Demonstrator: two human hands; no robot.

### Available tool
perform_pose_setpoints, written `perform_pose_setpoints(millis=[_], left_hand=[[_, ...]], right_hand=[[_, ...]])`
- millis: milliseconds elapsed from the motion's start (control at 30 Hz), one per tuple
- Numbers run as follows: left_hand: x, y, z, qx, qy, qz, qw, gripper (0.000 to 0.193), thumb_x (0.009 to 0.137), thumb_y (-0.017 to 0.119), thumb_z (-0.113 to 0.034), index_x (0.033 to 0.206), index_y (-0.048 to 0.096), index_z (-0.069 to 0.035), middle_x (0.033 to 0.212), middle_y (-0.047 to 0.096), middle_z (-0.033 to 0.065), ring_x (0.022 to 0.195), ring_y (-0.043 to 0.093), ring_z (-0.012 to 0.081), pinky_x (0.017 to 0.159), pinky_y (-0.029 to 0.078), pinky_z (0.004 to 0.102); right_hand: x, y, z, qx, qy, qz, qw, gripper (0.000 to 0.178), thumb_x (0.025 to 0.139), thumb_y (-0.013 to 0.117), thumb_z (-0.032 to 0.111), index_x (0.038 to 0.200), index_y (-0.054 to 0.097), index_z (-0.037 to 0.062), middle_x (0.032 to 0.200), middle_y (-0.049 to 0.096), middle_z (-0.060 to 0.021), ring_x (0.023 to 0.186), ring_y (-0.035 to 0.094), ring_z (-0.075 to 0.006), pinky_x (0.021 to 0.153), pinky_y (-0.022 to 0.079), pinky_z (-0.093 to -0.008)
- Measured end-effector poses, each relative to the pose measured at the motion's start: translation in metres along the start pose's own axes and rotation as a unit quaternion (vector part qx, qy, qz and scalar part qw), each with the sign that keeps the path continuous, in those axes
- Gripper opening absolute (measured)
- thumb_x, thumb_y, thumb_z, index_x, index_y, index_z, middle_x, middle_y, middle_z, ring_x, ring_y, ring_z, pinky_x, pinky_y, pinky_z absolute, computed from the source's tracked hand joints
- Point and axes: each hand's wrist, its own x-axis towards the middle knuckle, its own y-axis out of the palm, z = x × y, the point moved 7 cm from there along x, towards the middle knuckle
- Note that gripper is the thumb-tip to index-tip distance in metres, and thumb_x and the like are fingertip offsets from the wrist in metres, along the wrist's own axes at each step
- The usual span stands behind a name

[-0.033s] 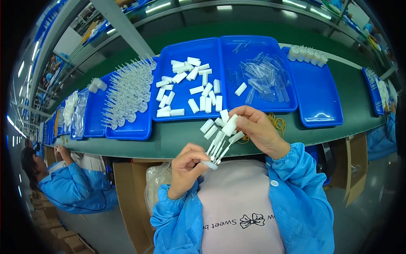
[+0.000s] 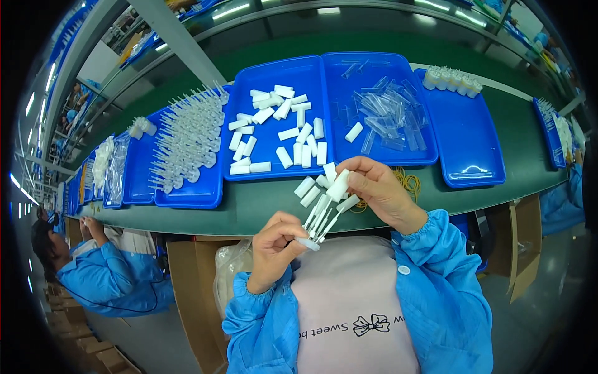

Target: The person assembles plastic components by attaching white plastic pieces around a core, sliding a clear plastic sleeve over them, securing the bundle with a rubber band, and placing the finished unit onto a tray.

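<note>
My left hand [image 2: 275, 248] is closed in a pinch on the base of a clear plastic piece with several thin stems [image 2: 319, 223]. The stems fan upward, and white blocks sit on the tips of some of them. Between the thumb and fingers of my right hand [image 2: 384, 192] is a white cylinder [image 2: 337, 186], at the upper end of one stem. Whether the stem enters it I cannot tell. Loose white cylinders [image 2: 304, 186] lie on the green tabletop just beyond my hands.
Beyond lie a blue tray of white cylinders [image 2: 248, 169], a blue tray of clear plastic pieces [image 2: 341, 134] and, rightward, another blue tray [image 2: 470, 140]. Stemmed clear pieces [image 2: 190, 134] fill a tray at left. Yellow rubber bands [image 2: 408, 182] lie near my right hand. A co-worker [image 2: 109, 268] sits at left.
</note>
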Motion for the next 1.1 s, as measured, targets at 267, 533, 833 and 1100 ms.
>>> perform_pose_setpoints(millis=[267, 533, 833, 1100], left_hand=[[0.017, -0.008, 0.008, -0.01, -0.032, 0.017, 0.999, 0.013, 0.077, 0.071, 0.002, 0.09, 0.068, 0.002, 0.094, 0.053, 0.0081, 0.082, 0.058, 0.0134, 0.072, 0.048, 0.0248], [0.03, -0.007, -0.004, 0.149, 0.005, 0.041, 0.988, 0.02, 0.066, 0.08, 0.0, 0.084, 0.071, -0.003, 0.085, 0.062, 0.0065, 0.077, 0.058, 0.0141, 0.065, 0.045, 0.0252], [0.043, -0.013, 0.001, 0.101, -0.002, 0.121, 0.987, 0.022, 0.063, 0.083, -0.006, 0.081, 0.071, -0.005, 0.084, 0.063, 0.0069, 0.075, 0.059, 0.0164, 0.064, 0.046, 0.0269], [0.041, -0.013, 0.011, 0.072, -0.018, 0.115, 0.991, 0.024, 0.063, 0.083, -0.005, 0.084, 0.071, -0.005, 0.087, 0.062, 0.0063, 0.078, 0.058, 0.0152, 0.066, 0.045, 0.026]], right_hand=[[0.002, -0.004, 0.0, 0.004, 0.066, 0.026, 0.997, 0.025, 0.089, 0.064, 0.021, 0.106, 0.062, 0.0026, 0.102, 0.063, -0.0073, 0.093, 0.059, -0.014, 0.084, 0.047, -0.0289], [-0.002, -0.012, 0.016, -0.103, 0.017, 0.034, 0.994, 0.015, 0.087, 0.066, 0.01, 0.097, 0.067, 0.0007, 0.092, 0.065, -0.0049, 0.088, 0.059, -0.0097, 0.077, 0.047, -0.0247], [0.005, 0.006, 0.044, -0.283, -0.023, 0.086, 0.955, 0.009, 0.079, 0.073, 0.008, 0.083, 0.068, 0.003, 0.082, 0.066, -0.0054, 0.085, 0.06, -0.0164, 0.089, 0.044, -0.0331], [0.004, 0.0, 0.038, -0.295, -0.055, 0.073, 0.951, 0.01, 0.08, 0.072, 0.005, 0.089, 0.068, 0.0021, 0.088, 0.067, -0.0064, 0.082, 0.062, -0.0125, 0.079, 0.047, -0.0248]])
